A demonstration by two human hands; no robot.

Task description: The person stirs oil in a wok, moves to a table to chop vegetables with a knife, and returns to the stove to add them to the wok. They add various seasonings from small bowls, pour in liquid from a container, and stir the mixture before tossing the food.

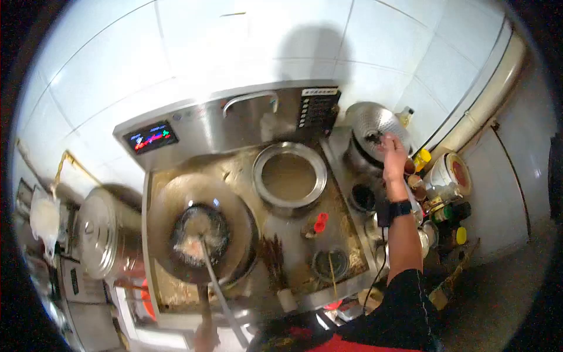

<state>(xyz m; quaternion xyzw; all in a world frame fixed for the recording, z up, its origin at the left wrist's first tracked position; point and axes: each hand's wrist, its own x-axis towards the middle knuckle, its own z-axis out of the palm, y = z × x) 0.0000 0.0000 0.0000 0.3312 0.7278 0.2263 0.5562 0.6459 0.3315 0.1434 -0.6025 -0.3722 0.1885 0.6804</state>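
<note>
A lidded steel pot (97,234) stands at far left, beside a stovetop where a broad wok (167,205) holds pale food (192,246) in bubbling liquid. At the frame's lower edge, the person's left hand (206,337) meets the wok handle (203,299), the forearm out of sight; blur hides the fingers, and whether they close around the grip cannot be told. Best practice here would be a firm, level hold, since a tilt could spill hot liquid.

A long-handled ladle (217,284) leans out of the wok toward the person, its upper end apparently unheld. It deserves watching: a bump from the body could swing it.

At center, a round metal basin (321,175) sits behind a bundled brush (274,258), apart from both hands.

At right, the other arm stretches forward and upward, nearly straight, a dark band (400,209) at the wrist. The right hand (394,154) reaches over a perforated metal bowl (375,116), fingers drawn narrow near dark pieces (373,138) inside it; whether they pinch any cannot be told. A light touch and a raised wrist would probably serve best, keeping the forearm clear of the crowded bottles (421,158) just beside it.
</note>
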